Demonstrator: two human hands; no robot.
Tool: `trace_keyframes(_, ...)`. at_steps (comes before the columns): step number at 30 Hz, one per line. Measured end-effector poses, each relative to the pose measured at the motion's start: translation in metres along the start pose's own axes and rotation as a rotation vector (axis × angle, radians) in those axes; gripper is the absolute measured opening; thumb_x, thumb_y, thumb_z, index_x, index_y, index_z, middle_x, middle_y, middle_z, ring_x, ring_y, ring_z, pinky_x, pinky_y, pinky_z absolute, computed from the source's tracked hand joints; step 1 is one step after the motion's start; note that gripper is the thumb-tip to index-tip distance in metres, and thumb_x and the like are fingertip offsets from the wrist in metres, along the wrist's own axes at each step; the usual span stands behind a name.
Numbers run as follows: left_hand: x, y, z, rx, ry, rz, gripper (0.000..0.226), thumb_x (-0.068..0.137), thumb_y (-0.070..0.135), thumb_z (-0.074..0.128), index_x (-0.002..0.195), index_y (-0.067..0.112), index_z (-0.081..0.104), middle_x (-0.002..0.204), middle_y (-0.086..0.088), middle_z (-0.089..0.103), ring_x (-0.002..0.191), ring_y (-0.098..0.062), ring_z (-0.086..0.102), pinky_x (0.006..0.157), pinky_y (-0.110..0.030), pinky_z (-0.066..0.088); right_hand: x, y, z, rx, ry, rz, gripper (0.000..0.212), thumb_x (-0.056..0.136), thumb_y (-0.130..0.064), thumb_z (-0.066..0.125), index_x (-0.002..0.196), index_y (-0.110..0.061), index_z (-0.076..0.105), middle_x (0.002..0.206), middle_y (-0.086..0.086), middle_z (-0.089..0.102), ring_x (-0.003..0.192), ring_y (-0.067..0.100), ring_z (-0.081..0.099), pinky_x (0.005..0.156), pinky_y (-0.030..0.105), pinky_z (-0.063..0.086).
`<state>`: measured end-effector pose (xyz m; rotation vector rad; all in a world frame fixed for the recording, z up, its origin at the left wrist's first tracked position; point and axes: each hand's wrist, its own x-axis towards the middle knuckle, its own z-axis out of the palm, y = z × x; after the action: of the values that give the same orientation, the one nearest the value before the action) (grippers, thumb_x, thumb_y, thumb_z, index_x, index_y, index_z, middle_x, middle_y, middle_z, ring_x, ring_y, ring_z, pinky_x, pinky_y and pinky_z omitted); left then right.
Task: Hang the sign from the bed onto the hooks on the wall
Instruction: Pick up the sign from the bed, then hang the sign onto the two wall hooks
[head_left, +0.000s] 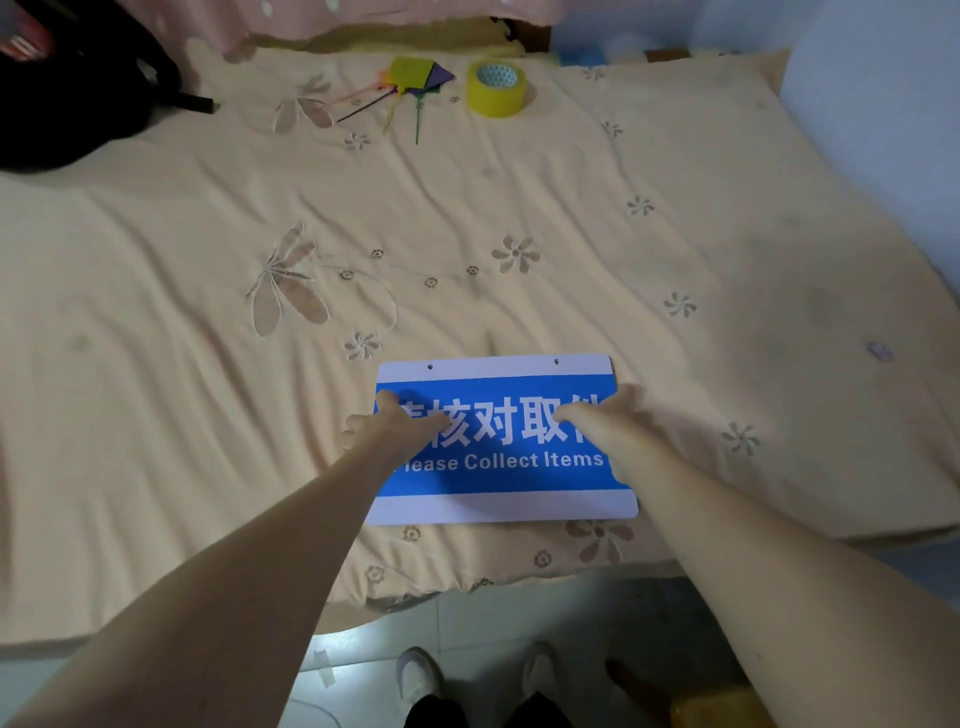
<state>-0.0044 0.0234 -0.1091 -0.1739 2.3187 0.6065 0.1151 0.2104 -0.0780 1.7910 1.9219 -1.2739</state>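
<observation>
Blue-and-white sign (501, 441) lies flat near the front edge of the bed (182, 415), two small holes along its far edge. Left hand (400, 423) rests on its left end, right hand (618, 415) on its right end; fingers spread on the face, not yet clamped. Yellow tape roll (497, 88) sits far back

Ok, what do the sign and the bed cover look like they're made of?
The sign looks like rigid plastic board with a smooth matte print: it lies flat, with clean rounded corners and punched holes. The bed cover looks like soft woven fabric: it wrinkles and carries flower patterns.
</observation>
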Motion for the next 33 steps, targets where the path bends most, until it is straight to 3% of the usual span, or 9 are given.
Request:
trace_keyframes(3,-0.008,0.002,-0.006,-0.149,0.04,0.034,0.068,0.074,0.049,0.069,0.13,0.026,0.036,0.12,-0.01,0.033,0.106,-0.029,0.049,0.082,-0.035,0.048,-0.005,-0.008,0.001,0.137,0.001,-0.006,0.078,0.053,-0.042,0.074,0.121,-0.02,0.044,0.109,0.005,0.062,0.09,0.024,0.066,0.073,0.037,0.059)
trace_keyframes(5,-0.015,0.009,-0.015,-0.236,0.105,0.081,0.065,0.075,0.044,0.071,0.128,0.024,0.039,0.111,-0.007,0.03,0.103,-0.03,0.053,0.075,-0.033,0.046,-0.013,-0.017,-0.004,0.191,-0.019,-0.02,0.053,0.064,-0.04,0.075,0.101,-0.02,0.044,0.094,0.003,0.061,0.077,0.017,0.061,0.065,0.029,0.053)
trace_keyframes(9,-0.034,0.031,-0.039,-0.329,0.194,0.204,0.061,0.076,0.041,0.072,0.124,0.02,0.041,0.085,0.005,0.04,0.096,-0.028,0.055,0.081,-0.036,0.048,0.009,-0.03,-0.006,0.249,0.048,-0.063,0.088,0.035,-0.057,0.064,0.111,-0.033,0.027,0.113,0.002,0.061,0.117,0.034,0.056,0.086,0.05,0.055)
trace_keyframes(12,-0.048,0.046,-0.06,-0.38,0.2,0.237,0.064,0.068,0.049,0.072,0.116,0.024,0.038,0.102,-0.004,0.052,0.094,-0.025,0.054,0.076,-0.034,0.045,-0.025,-0.053,-0.024,0.274,0.103,-0.128,0.098,0.035,-0.061,0.062,0.121,-0.031,0.027,0.128,0.002,0.052,0.125,0.035,0.051,0.093,0.053,0.051)
trace_keyframes(15,-0.072,0.062,-0.085,-0.388,0.274,0.268,0.07,0.05,0.064,0.069,0.102,0.032,0.036,0.129,-0.01,0.047,0.105,-0.028,0.055,0.087,-0.039,0.051,-0.082,-0.076,-0.053,0.226,0.217,-0.21,0.081,0.068,-0.052,0.069,0.131,-0.018,0.031,0.138,0.007,0.034,0.128,0.031,0.036,0.102,0.048,0.041)
trace_keyframes(18,-0.105,0.081,-0.114,-0.368,0.412,0.348,0.072,0.056,0.063,0.07,0.111,0.027,0.041,0.12,-0.009,0.04,0.108,-0.029,0.049,0.097,-0.041,0.045,-0.106,-0.097,-0.078,0.24,0.297,-0.319,0.07,0.075,-0.047,0.065,0.128,-0.015,0.032,0.135,0.01,0.032,0.124,0.031,0.032,0.104,0.051,0.038)
trace_keyframes(26,-0.216,0.135,-0.195,-0.551,0.546,0.675,0.066,0.071,0.043,0.072,0.12,0.016,0.037,0.097,-0.002,0.037,0.101,-0.028,0.04,0.078,-0.031,0.03,-0.206,-0.155,-0.17,0.341,0.571,-0.621,0.077,0.078,-0.046,0.065,0.137,-0.011,0.031,0.134,0.013,0.034,0.118,0.033,0.037,0.095,0.043,0.034)
trace_keyframes(28,-0.25,0.145,-0.214,-0.537,0.64,0.692,0.067,0.072,0.045,0.072,0.123,0.017,0.039,0.108,-0.008,0.036,0.114,-0.032,0.039,0.079,-0.03,0.024,-0.233,-0.165,-0.193,0.387,0.635,-0.683,0.076,0.078,-0.047,0.066,0.136,-0.011,0.031,0.133,0.013,0.035,0.119,0.033,0.037,0.098,0.043,0.035)
trace_keyframes(33,-0.298,0.167,-0.251,-0.614,0.727,0.838,0.069,0.066,0.044,0.074,0.12,0.018,0.039,0.106,-0.005,0.024,0.12,-0.033,0.034,0.094,-0.038,0.034,-0.284,-0.182,-0.237,0.477,0.75,-0.801,0.075,0.077,-0.048,0.067,0.134,-0.012,0.034,0.132,0.013,0.038,0.119,0.032,0.04,0.098,0.043,0.036)
